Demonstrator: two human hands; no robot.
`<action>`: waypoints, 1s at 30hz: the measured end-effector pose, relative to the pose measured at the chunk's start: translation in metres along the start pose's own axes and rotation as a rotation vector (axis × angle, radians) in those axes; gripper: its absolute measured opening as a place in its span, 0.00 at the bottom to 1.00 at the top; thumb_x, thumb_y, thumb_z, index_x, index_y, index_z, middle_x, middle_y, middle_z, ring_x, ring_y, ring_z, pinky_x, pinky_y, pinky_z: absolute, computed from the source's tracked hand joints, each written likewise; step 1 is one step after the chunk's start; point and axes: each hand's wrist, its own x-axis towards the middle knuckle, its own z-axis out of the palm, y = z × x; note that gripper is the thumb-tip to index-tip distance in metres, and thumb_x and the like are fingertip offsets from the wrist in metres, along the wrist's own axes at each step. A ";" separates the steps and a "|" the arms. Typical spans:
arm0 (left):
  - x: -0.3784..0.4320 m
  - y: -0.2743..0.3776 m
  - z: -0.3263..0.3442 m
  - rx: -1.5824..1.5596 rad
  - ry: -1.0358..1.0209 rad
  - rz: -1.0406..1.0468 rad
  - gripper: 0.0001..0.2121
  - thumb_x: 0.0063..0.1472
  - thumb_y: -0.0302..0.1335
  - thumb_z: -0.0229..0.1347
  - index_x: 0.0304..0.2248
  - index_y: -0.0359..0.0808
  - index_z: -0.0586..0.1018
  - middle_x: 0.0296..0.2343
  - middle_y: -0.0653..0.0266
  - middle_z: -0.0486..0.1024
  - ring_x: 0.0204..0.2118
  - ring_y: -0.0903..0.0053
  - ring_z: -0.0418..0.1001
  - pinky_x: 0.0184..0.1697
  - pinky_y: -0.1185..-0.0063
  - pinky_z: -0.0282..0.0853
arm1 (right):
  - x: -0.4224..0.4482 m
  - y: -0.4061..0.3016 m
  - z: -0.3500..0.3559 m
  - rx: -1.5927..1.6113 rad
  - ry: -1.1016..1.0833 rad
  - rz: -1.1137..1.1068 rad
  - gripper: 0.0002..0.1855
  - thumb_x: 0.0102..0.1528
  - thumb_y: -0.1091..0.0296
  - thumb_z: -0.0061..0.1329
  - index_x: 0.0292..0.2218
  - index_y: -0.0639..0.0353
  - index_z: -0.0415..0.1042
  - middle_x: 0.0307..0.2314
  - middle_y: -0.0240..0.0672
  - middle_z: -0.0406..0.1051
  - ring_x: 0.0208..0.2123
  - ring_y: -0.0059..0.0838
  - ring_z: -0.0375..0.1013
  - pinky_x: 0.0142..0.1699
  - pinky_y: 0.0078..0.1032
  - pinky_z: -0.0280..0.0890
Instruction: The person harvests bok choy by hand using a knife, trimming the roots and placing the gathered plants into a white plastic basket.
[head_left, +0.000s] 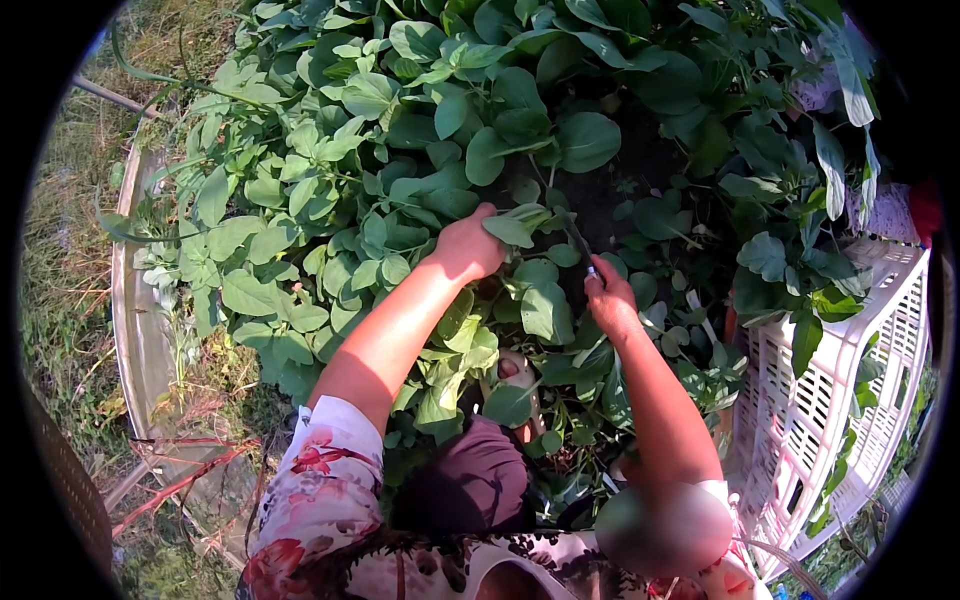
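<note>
Dense leafy green plants (330, 157) fill the ground before me. My left hand (472, 244) is closed around the stems or leaves of a leafy plant (517, 225), whose pale-backed leaves stick out past the fingers. To the right, my right hand (609, 292) grips the handle of a dark, narrow tool, likely a knife (577, 240), which points up and left towards the stems beside the held plant. Its tip is hidden among leaves. Above both hands, broad round leaves (589, 142) stand over dark bare soil (600, 199).
A white slatted plastic crate (810, 375) stands close on my right, with leaves hanging over it. A pale curved border or frame (129, 300) runs along the left, beyond it dry grass (67, 262). Reddish stalks (187, 484) lie at the lower left.
</note>
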 end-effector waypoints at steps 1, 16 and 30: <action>-0.001 -0.001 0.000 -0.072 -0.017 -0.068 0.20 0.46 0.32 0.48 0.42 0.40 0.63 0.35 0.58 0.68 0.36 0.66 0.68 0.37 0.75 0.65 | 0.004 -0.002 0.002 -0.034 -0.002 0.030 0.19 0.48 0.64 0.37 0.43 0.54 0.62 0.28 0.46 0.68 0.32 0.41 0.68 0.38 0.26 0.61; 0.012 -0.028 0.027 -0.156 0.014 0.007 0.15 0.48 0.32 0.49 0.37 0.41 0.67 0.30 0.63 0.71 0.33 0.70 0.69 0.36 0.79 0.64 | 0.043 0.007 0.002 -0.164 -0.103 0.065 0.20 0.48 0.65 0.36 0.44 0.54 0.62 0.36 0.49 0.65 0.40 0.44 0.63 0.45 0.28 0.57; -0.064 0.048 -0.046 -1.728 -0.365 0.103 0.13 0.52 0.27 0.49 0.37 0.29 0.70 0.27 0.66 0.70 0.20 0.87 0.62 0.20 0.90 0.55 | -0.037 -0.073 -0.097 0.700 0.047 -0.258 0.20 0.45 0.63 0.46 0.40 0.59 0.60 0.30 0.32 0.65 0.25 0.15 0.62 0.25 0.13 0.60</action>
